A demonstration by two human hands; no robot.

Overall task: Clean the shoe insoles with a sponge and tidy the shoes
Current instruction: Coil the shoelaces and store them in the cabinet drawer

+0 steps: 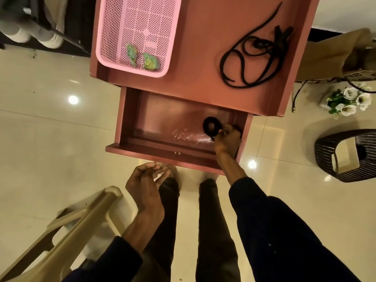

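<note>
A red-brown table [203, 58] has its drawer [126, 127] pulled open toward me. Inside the drawer, at its right end, my right hand [226, 139] pinches a coiled black lace [211, 126]. My left hand [145, 184] hovers below the drawer front, its fingers loosely spread and holding nothing. On the tabletop lie loose black laces [254, 55] at the right. A pink perforated tray [114, 37] at the left holds two green-yellow sponges [140, 58].
A beige plastic chair [67, 226] stands at my lower left. A dark woven stool [345, 155] and white artificial flowers [350, 100] are on the floor to the right. A dark rack with light shoes [40, 31] stands at the upper left.
</note>
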